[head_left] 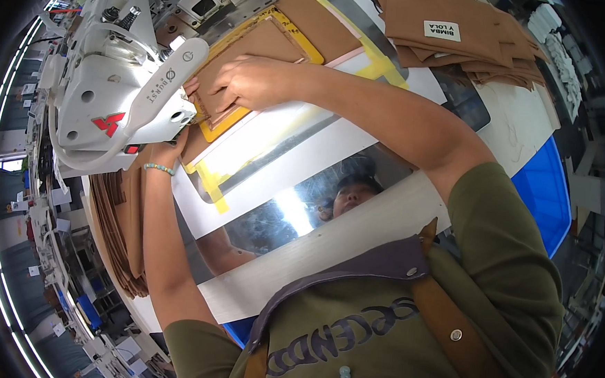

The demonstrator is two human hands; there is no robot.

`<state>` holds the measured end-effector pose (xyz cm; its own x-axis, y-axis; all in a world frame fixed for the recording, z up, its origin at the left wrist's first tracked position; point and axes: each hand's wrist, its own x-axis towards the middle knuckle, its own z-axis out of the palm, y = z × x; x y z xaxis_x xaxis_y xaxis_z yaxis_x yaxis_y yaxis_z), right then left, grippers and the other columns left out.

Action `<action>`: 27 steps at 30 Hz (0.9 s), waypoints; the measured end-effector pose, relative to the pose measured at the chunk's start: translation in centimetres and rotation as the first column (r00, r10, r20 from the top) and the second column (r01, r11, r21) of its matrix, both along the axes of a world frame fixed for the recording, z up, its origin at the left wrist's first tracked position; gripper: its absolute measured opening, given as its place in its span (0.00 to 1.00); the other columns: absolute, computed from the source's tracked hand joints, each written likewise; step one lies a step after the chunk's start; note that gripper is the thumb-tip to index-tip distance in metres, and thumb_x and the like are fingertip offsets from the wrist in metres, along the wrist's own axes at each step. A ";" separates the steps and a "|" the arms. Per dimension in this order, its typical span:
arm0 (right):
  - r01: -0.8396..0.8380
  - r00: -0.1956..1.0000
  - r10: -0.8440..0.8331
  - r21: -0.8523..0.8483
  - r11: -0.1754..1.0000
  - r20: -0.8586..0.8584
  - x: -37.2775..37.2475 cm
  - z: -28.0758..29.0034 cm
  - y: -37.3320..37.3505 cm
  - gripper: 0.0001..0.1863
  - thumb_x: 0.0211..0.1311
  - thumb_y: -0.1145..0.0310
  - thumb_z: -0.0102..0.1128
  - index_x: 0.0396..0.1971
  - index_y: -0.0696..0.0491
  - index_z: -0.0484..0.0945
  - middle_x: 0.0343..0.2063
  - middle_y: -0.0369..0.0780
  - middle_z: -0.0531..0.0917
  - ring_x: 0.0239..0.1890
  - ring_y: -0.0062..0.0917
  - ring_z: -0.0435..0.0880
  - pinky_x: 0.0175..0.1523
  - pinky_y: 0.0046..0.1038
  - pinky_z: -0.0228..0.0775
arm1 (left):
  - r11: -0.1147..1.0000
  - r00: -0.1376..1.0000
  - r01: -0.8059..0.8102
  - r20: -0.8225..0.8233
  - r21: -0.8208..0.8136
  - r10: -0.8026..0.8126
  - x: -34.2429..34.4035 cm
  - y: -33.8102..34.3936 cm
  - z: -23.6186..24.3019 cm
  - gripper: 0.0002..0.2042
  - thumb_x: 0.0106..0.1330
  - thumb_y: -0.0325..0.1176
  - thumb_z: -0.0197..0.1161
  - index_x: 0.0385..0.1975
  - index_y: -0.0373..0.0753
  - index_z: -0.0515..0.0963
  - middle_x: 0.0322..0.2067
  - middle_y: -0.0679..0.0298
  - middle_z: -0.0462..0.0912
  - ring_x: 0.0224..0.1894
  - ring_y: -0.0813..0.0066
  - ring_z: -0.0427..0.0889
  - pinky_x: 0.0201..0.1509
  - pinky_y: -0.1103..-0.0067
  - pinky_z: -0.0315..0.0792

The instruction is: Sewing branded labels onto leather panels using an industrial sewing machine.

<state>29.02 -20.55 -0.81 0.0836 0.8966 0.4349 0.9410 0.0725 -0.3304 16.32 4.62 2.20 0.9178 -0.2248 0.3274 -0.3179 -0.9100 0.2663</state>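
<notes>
A yellow-edged rectangular frame (303,42) lies beneath the head of a white sewing machine (107,101), with brown fabric (273,47) showing inside it. My right hand (257,82) rests on that fabric within the frame, fingers bent and apart, with nothing visible in their grip. My left hand (178,144) reaches in behind the machine head at the frame's left end. Most of it is hidden; only a few fingertips show near the frame's edge, so its grip is unclear. Under the frame is a white sheet (246,196) edged with yellow tape (211,183).
Folded brown fabric pieces (474,37), the top one bearing a white label, are piled at the far right. More brown fabric (116,233) hangs over the table's left side. A shiny reflective plate (258,231) lies near me. A blue bin (546,197) stands beyond the right edge.
</notes>
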 end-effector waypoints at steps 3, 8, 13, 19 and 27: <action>0.003 1.000 -0.003 -0.004 1.000 0.012 -0.2 0.7 -0.2 0.18 0.68 0.73 0.58 0.49 0.42 0.93 0.62 0.39 0.85 0.66 0.33 0.79 0.71 0.42 0.68 | 0.992 0.998 0.064 0.008 -0.110 -0.064 0.5 0.2 0.0 0.19 0.74 0.23 0.61 0.63 0.34 0.80 0.60 0.56 0.86 0.66 0.66 0.82 0.74 0.71 0.72; 0.001 0.992 0.018 -0.143 0.990 0.129 -0.2 2.1 0.3 0.16 0.67 0.71 0.60 0.48 0.43 0.93 0.57 0.38 0.87 0.63 0.32 0.81 0.70 0.40 0.69 | 0.956 0.998 0.045 -0.029 -0.291 -0.056 1.0 1.0 -0.7 0.22 0.71 0.24 0.64 0.65 0.34 0.78 0.60 0.55 0.86 0.64 0.67 0.84 0.72 0.73 0.73; 0.042 0.989 -0.007 -0.233 0.972 0.146 -0.3 2.8 1.1 0.17 0.67 0.71 0.59 0.49 0.42 0.93 0.54 0.36 0.87 0.61 0.32 0.81 0.69 0.41 0.70 | 0.948 0.997 0.037 -0.057 -0.317 -0.058 1.8 2.1 -1.6 0.21 0.71 0.26 0.66 0.65 0.35 0.78 0.60 0.56 0.86 0.62 0.68 0.83 0.69 0.74 0.74; 0.050 0.987 -0.007 -0.269 0.962 0.157 -1.0 3.4 0.6 0.19 0.66 0.71 0.59 0.52 0.42 0.91 0.53 0.35 0.87 0.61 0.31 0.81 0.68 0.41 0.71 | 0.750 0.987 -0.029 -0.137 -0.661 -0.083 1.9 2.5 -2.5 0.20 0.72 0.27 0.66 0.63 0.35 0.79 0.59 0.59 0.86 0.61 0.72 0.82 0.68 0.75 0.74; 0.036 0.993 -0.003 -0.286 0.958 0.116 -1.0 3.3 1.1 0.19 0.65 0.71 0.60 0.52 0.42 0.91 0.53 0.34 0.87 0.61 0.30 0.82 0.67 0.40 0.72 | 0.996 0.996 0.051 0.077 -0.077 -0.045 1.4 1.6 -1.3 0.19 0.72 0.26 0.66 0.61 0.35 0.80 0.55 0.59 0.88 0.60 0.71 0.83 0.66 0.75 0.74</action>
